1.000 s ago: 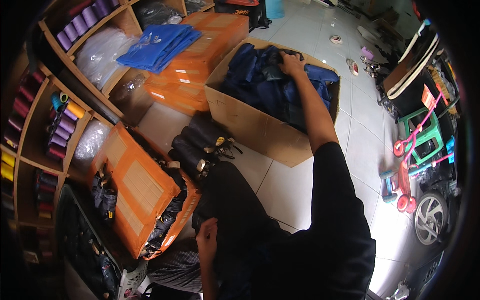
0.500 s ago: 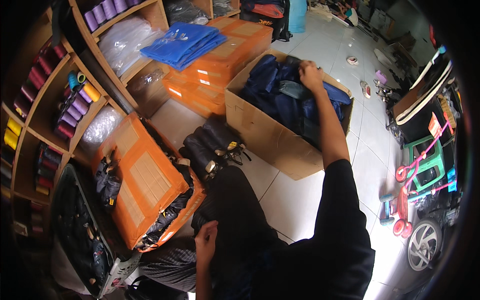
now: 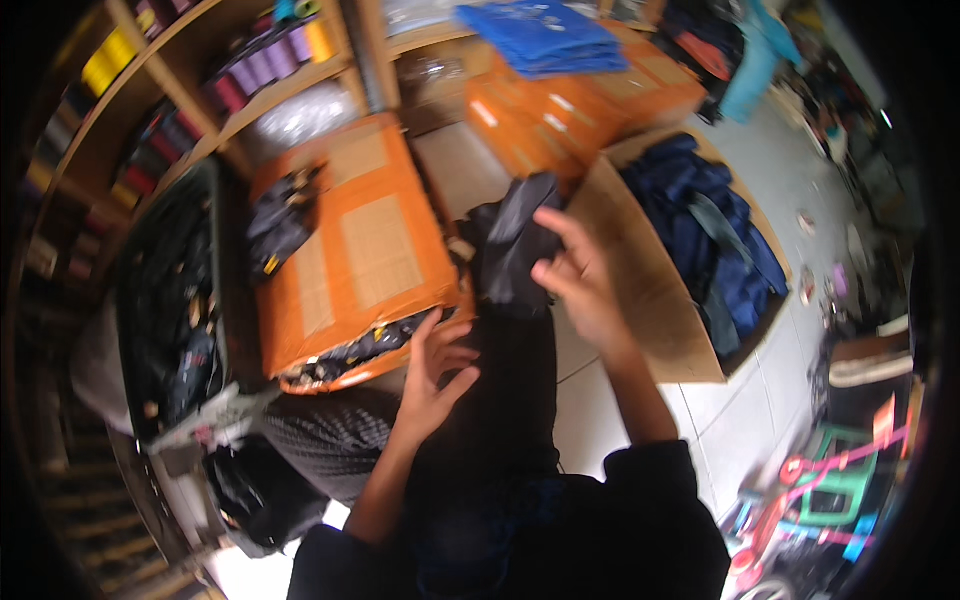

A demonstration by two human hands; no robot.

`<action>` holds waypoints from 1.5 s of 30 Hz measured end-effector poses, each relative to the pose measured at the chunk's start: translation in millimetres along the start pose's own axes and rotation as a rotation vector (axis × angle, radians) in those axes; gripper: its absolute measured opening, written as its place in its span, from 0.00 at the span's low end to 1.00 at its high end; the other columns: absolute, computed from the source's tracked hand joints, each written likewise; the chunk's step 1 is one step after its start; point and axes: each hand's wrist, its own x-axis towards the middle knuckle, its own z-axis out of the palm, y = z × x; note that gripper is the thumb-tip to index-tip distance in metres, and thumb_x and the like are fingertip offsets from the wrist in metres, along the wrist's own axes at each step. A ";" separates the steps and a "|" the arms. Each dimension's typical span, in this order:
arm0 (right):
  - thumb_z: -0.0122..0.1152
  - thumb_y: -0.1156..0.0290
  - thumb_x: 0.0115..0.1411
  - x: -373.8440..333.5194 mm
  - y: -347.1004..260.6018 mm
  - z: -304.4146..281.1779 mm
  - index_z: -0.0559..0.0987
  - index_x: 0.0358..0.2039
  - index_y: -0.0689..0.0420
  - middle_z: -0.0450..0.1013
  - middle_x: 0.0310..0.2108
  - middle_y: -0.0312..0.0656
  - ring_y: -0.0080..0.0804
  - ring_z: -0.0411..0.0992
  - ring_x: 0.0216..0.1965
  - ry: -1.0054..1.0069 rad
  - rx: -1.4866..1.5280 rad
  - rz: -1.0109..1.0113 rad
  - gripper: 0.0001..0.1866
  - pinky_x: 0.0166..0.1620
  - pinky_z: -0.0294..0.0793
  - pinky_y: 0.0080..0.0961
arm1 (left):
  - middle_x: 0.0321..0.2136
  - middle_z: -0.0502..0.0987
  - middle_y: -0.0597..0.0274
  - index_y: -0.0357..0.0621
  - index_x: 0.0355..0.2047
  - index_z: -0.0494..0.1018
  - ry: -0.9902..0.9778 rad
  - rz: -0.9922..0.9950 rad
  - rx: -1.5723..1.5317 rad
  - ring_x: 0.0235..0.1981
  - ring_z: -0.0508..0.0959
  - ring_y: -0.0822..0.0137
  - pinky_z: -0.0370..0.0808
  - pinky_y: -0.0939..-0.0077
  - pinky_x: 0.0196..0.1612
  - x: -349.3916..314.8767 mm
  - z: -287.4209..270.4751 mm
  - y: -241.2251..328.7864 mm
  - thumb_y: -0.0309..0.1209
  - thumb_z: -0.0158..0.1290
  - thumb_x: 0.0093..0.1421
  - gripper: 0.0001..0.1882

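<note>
My right hand (image 3: pixel 585 285) is open, fingers apart, its fingertips at the right edge of some dark bundles (image 3: pixel 512 245) that look like folded umbrellas. The bundles lie on the floor between two boxes; whether the fingers touch them I cannot tell. My left hand (image 3: pixel 432 378) is open with fingers spread, near the front edge of an orange-taped box (image 3: pixel 385 240). Similar dark bundles show in that box's open front side, and a small dark bundle (image 3: pixel 280 225) rests on top. To the right, an open cardboard box (image 3: pixel 640 270) holds dark blue cloth pieces (image 3: pixel 690 210).
At the left stands a dark basket (image 3: pixel 165 300) full of dark bundles. Wooden shelves (image 3: pixel 185 90) with thread spools rise behind. Blue folded plastic (image 3: pixel 545 40) lies on more orange-taped boxes (image 3: pixel 560 110). A green stool (image 3: pixel 840 475) and a pink scooter (image 3: pixel 790 490) are at the lower right.
My right hand has left the blue cloth in the cardboard box and come left to the dark bundles. My left hand has risen toward the orange-taped box, fingers spreading. The view has turned left.
</note>
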 end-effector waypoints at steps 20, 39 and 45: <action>0.65 0.66 0.57 131.7 150.0 243.9 0.74 0.55 0.56 0.72 0.49 0.44 0.38 0.70 0.48 -0.481 -0.838 -0.636 0.25 0.49 0.72 0.37 | 0.35 0.78 0.63 0.35 0.40 0.74 0.879 0.120 0.273 0.35 0.76 0.76 0.74 0.82 0.41 -63.2 -126.4 18.3 0.14 0.54 0.57 0.11; 0.75 0.67 0.42 143.8 145.0 242.0 0.69 0.52 0.54 0.68 0.52 0.50 0.53 0.63 0.58 -0.529 -1.160 -0.461 0.36 0.57 0.65 0.49 | 0.34 0.78 0.63 0.34 0.40 0.75 0.882 0.046 0.183 0.34 0.76 0.77 0.74 0.83 0.36 -87.3 -138.4 21.8 0.14 0.53 0.56 0.11; 0.75 0.73 0.45 88.1 111.5 155.6 0.69 0.53 0.55 0.71 0.45 0.40 0.33 0.72 0.46 -0.276 -0.470 -0.294 0.34 0.50 0.72 0.29 | 0.35 0.78 0.61 0.33 0.40 0.74 0.890 0.060 0.132 0.34 0.76 0.75 0.75 0.82 0.38 -80.9 -138.5 14.5 0.13 0.51 0.55 0.12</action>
